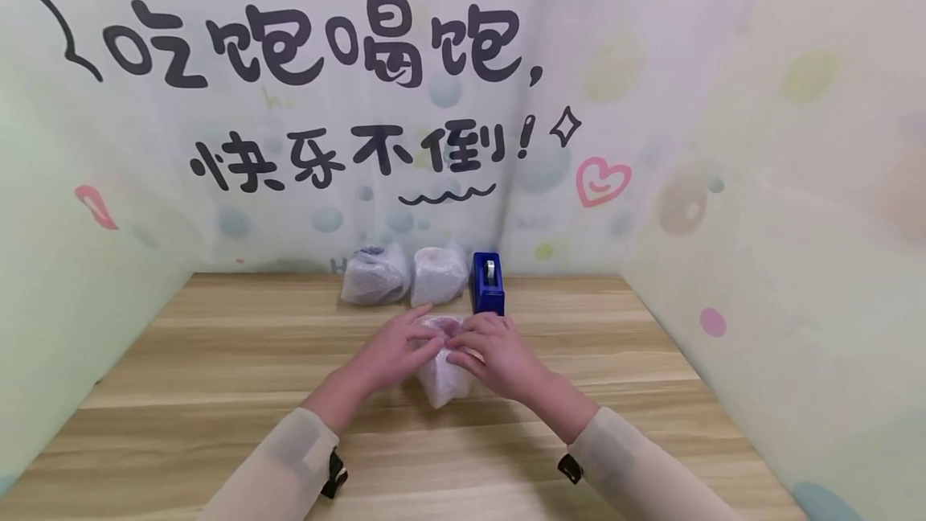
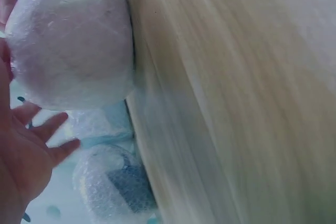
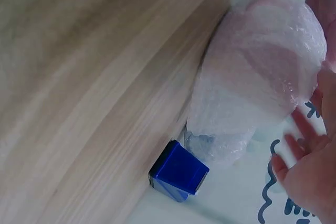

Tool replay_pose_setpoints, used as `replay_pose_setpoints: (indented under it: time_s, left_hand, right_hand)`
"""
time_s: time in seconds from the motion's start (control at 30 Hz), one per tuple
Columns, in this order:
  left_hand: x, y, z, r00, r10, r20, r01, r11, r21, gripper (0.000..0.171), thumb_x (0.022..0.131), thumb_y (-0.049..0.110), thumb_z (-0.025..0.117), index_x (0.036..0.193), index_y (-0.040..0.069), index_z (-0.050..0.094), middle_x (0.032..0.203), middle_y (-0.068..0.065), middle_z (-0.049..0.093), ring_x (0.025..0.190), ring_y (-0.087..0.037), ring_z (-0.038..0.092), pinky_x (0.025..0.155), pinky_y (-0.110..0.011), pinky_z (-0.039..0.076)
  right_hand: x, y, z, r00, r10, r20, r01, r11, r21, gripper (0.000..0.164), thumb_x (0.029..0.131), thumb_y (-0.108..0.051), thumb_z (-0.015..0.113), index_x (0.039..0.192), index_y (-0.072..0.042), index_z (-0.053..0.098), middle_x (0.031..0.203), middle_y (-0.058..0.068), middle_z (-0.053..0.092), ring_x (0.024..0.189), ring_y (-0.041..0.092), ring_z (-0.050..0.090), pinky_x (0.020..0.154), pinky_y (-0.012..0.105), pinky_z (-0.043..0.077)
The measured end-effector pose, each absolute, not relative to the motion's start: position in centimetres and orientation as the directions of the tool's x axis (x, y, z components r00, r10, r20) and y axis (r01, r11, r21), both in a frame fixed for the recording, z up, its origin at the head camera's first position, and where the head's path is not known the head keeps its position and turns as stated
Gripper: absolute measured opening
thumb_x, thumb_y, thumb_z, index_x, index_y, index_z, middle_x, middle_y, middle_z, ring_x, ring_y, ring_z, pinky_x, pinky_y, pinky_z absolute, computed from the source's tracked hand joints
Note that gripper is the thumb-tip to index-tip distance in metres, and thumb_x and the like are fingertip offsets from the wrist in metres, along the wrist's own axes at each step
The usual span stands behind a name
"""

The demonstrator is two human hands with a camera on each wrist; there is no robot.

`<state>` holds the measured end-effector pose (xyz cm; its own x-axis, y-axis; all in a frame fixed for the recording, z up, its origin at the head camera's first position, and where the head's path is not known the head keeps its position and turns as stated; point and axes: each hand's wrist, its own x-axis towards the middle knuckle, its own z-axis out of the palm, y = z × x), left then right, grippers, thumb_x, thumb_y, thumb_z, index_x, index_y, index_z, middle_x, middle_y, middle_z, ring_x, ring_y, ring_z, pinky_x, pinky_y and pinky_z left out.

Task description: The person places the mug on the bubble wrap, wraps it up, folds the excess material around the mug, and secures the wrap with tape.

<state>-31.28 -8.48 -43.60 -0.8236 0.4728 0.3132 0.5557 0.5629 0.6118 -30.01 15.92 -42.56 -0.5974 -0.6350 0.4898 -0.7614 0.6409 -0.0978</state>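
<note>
A bubble-wrapped bundle (image 1: 443,383), with something pinkish showing through the wrap, stands on the table between both hands. At its upper left, my left hand (image 1: 394,350) pinches the edge of the wrap with thumb and forefinger. Opposite it, my right hand (image 1: 504,356) pinches the wrap at the upper right. The other fingers of the left hand (image 2: 26,156) spread loosely beside the bundle in the left wrist view. In the right wrist view, the outer fingers of the right hand (image 3: 310,174) stand apart from the wrap. What exactly is inside is blurred by the plastic.
Two more bubble-wrapped bundles, a left one (image 1: 376,278) and a right one (image 1: 439,278), sit by the back wall. Beside them stands a blue tape dispenser (image 1: 489,286), just beyond the right hand. Walls enclose the wooden table (image 1: 239,376) at the back and sides.
</note>
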Motion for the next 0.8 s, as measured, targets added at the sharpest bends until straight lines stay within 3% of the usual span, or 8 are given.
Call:
replay_pose_setpoints:
  time_s: [0.13, 0.23, 0.33, 0.43, 0.53, 0.8]
  left_hand:
    - [-30.5, -8.9, -43.5, -0.853, 0.475, 0.216, 0.498, 0.615, 0.612, 0.041, 0.113, 0.041, 0.058, 0.140, 0.016, 0.077, 0.174, -0.028, 0.037, 0.158, -0.055, 0.039, 0.128, -0.072, 0.034]
    - [-30.2, -9.2, -43.6, -0.860, 0.488, 0.151, 0.465, 0.626, 0.626, 0.049, 0.109, 0.049, 0.064, 0.146, 0.018, 0.073, 0.178, -0.026, 0.029, 0.162, -0.054, 0.032, 0.129, -0.073, 0.031]
    - [-30.3, -9.4, -43.6, -0.857, 0.498, 0.130, 0.459, 0.625, 0.631, 0.056, 0.101, 0.051, 0.075, 0.147, 0.019, 0.072, 0.179, -0.024, 0.028, 0.163, -0.053, 0.031, 0.129, -0.073, 0.032]
    - [-30.5, -9.3, -43.5, -0.845, 0.513, 0.151, 0.481, 0.606, 0.633, 0.056, 0.098, 0.048, 0.079, 0.144, 0.017, 0.074, 0.176, -0.022, 0.037, 0.160, -0.051, 0.038, 0.128, -0.071, 0.035]
    - [-30.7, -9.1, -43.3, -0.838, 0.517, 0.176, 0.502, 0.601, 0.622, 0.050, 0.098, 0.043, 0.079, 0.140, 0.016, 0.077, 0.171, -0.022, 0.046, 0.156, -0.050, 0.044, 0.128, -0.069, 0.037]
    - [-31.1, -9.3, -43.5, -0.827, 0.529, 0.190, 0.525, 0.605, 0.599, 0.048, 0.100, 0.042, 0.076, 0.140, 0.015, 0.077, 0.166, -0.021, 0.051, 0.152, -0.048, 0.049, 0.125, -0.067, 0.042]
  right_hand:
    - [-29.9, 15.8, -42.7, -0.753, -0.558, 0.350, -0.658, 0.652, -0.377, 0.019, 0.105, -0.031, 0.075, 0.113, -0.015, 0.082, 0.148, 0.028, 0.064, 0.145, 0.049, 0.056, 0.118, 0.066, 0.049]
    - [-30.0, 15.8, -42.7, -0.795, -0.546, 0.266, -0.599, 0.631, -0.494, 0.019, 0.109, -0.029, 0.071, 0.115, -0.014, 0.080, 0.139, 0.022, 0.071, 0.136, 0.042, 0.066, 0.111, 0.060, 0.057]
    - [-30.3, 15.6, -42.6, -0.791, -0.561, 0.244, -0.594, 0.609, -0.526, 0.019, 0.109, -0.027, 0.069, 0.114, -0.013, 0.080, 0.114, 0.006, 0.078, 0.109, 0.023, 0.074, 0.095, 0.041, 0.064]
    - [-30.6, 15.5, -42.6, -0.786, -0.569, 0.242, -0.595, 0.591, -0.545, 0.018, 0.109, -0.025, 0.070, 0.111, -0.011, 0.081, 0.100, -0.001, 0.072, 0.088, 0.010, 0.066, 0.076, 0.025, 0.059]
    - [-30.9, 15.5, -42.6, -0.791, -0.568, 0.227, -0.581, 0.582, -0.569, 0.019, 0.109, -0.025, 0.070, 0.109, -0.009, 0.080, 0.093, -0.002, 0.070, 0.080, 0.007, 0.059, 0.068, 0.022, 0.053]
    - [-31.3, 15.5, -42.9, -0.801, -0.558, 0.219, -0.565, 0.581, -0.586, 0.019, 0.109, -0.027, 0.069, 0.109, -0.011, 0.080, 0.091, -0.003, 0.069, 0.079, 0.006, 0.057, 0.067, 0.022, 0.052]
